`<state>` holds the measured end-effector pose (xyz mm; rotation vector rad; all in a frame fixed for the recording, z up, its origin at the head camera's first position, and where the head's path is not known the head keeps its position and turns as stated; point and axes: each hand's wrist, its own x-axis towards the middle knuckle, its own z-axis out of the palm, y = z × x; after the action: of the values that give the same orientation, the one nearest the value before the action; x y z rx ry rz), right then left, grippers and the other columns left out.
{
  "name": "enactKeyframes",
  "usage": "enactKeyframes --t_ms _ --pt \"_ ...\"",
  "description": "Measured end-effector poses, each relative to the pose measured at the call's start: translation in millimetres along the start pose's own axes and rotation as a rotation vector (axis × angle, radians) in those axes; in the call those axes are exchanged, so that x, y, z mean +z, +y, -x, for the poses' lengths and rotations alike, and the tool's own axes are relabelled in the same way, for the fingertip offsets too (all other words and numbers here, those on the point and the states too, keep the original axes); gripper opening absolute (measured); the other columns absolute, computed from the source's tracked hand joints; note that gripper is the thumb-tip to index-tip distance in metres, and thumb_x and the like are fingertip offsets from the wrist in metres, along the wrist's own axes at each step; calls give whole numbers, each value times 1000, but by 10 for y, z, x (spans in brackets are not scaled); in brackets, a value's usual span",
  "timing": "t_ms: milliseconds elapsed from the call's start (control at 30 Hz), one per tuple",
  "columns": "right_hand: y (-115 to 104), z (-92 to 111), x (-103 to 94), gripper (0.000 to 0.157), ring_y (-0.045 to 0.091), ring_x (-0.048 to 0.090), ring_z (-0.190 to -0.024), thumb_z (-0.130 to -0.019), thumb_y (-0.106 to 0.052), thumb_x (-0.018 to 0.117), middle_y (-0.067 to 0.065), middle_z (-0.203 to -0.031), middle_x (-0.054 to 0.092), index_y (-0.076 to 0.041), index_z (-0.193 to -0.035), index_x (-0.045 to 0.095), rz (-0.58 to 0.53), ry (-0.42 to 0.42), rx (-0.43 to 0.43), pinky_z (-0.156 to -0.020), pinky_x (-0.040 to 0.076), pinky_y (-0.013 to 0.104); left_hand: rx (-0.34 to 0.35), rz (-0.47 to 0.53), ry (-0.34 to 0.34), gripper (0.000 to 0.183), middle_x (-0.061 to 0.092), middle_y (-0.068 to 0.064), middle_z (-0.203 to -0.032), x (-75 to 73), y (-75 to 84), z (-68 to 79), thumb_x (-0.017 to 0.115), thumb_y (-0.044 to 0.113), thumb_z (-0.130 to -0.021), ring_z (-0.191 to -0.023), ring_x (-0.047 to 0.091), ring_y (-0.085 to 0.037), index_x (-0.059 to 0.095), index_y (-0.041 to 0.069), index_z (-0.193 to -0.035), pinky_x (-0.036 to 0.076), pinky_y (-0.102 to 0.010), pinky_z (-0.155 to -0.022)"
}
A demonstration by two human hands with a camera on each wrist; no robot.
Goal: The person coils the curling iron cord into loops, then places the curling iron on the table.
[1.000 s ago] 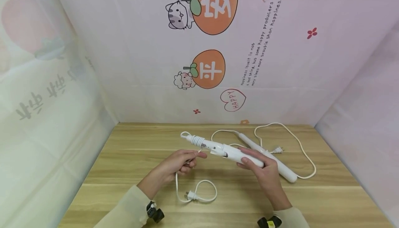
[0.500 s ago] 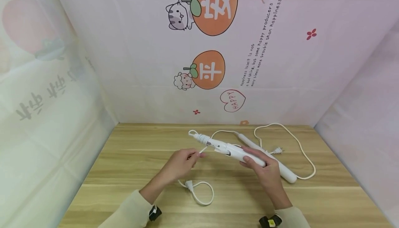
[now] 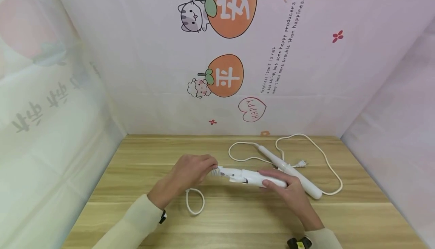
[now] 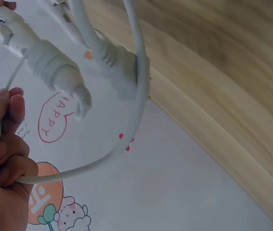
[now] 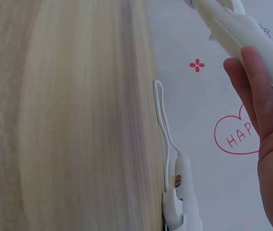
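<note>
My right hand [image 3: 287, 186] holds a white curling iron [image 3: 259, 179] by its thick end, above the table. Its other end, wound with several turns of white cord, points left. There my left hand [image 3: 192, 169] pinches the loose cord, fingertips right at the windings in the head view. In the left wrist view, the cord [image 4: 139, 91] runs through the curled fingers of the left hand [image 4: 11, 159] and arcs past the wrapped handle [image 4: 54, 70]. A plug [image 4: 122, 72] hangs close to that camera. Below the left hand, a cord loop [image 3: 203, 203] dangles; the plug is hidden in the head view.
A second white curling iron [image 3: 302, 177] lies diagonally on the wooden table [image 3: 258, 222] behind my right hand. Its cord [image 3: 327, 158] curves around the back right, its plug [image 3: 300, 163] beside the rod. Printed cloth walls [image 3: 153, 71] enclose the table at the back and sides.
The left hand has swung up and over to the wrapped end, carrying the cord. That end has dipped, leaving the iron nearer level. The dangling loop has shifted left; the right hand keeps its grip.
</note>
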<state>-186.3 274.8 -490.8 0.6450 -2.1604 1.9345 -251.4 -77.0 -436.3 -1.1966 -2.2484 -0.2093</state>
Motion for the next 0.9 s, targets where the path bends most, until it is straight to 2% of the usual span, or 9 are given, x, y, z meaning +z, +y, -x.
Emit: enactKeyframes --t_ms 100,167,233,333,500,633,733,833,900 --pt "-1 19 -9 30 21 81 -105 -98 15 69 0 -133 78 20 -128 68 -42 -49 -15 -78 64 53 42 -26 -20 8 77 12 -96 1 -46 -5 75 28 -105 -60 56 -2 78 21 -106 46 -19 -53" --pt "-7 36 -25 30 20 79 -112 -98 17 68 6 -135 77 21 -128 67 -76 -72 -21 -78 63 56 57 -12 -33 7 77 12 -98 -11 -73 -12 77 28 -104 -64 62 -2 80 22 -106 50 -19 -56" --pt "-19 55 -46 30 18 76 -119 -97 17 67 9 -137 76 21 -127 68 -98 -91 -18 -79 63 56 67 48 -50 7 77 12 -99 -29 -100 -19 78 29 -103 -68 65 -2 81 23 -105 52 -18 -60" --pt "-32 78 -83 30 17 74 -122 -98 19 65 9 -137 76 22 -127 67 -129 -133 -18 -78 63 56 62 215 -102 8 77 13 -99 -49 -147 -26 78 32 -102 -74 64 3 81 24 -103 52 -16 -65" --pt "-21 87 -122 30 17 70 -131 -98 22 60 7 -137 76 24 -127 65 -190 -202 -50 -77 64 55 -41 606 -265 11 76 13 -92 -62 -223 -28 76 30 -104 -72 53 6 83 22 -100 47 -15 -66" --pt "-13 95 -131 32 19 72 -128 -98 24 57 7 -137 77 21 -128 67 -232 -208 -62 -76 65 52 -147 881 -342 16 74 8 -89 -36 -253 -17 74 26 -106 -73 56 0 84 15 -103 50 -20 -67" --pt "-23 89 -128 33 20 74 -123 -99 23 56 7 -137 77 18 -130 68 -245 -191 -57 -77 66 50 -235 1009 -339 16 76 4 -91 18 -258 8 74 24 -106 -76 58 -3 85 13 -104 51 -21 -69" --pt "-41 64 -116 34 21 76 -120 -101 21 56 7 -137 77 15 -130 70 -260 -157 -52 -79 66 47 -309 1100 -279 14 79 -6 -97 110 -231 38 72 14 -106 -78 61 -2 84 8 -107 53 -20 -70" --pt "-51 41 -105 33 21 75 -121 -101 21 55 8 -136 77 15 -131 70 -284 -126 -57 -81 66 46 -330 1137 -227 15 79 -15 -98 179 -191 58 69 2 -105 -73 61 -3 82 0 -112 53 -21 -65"
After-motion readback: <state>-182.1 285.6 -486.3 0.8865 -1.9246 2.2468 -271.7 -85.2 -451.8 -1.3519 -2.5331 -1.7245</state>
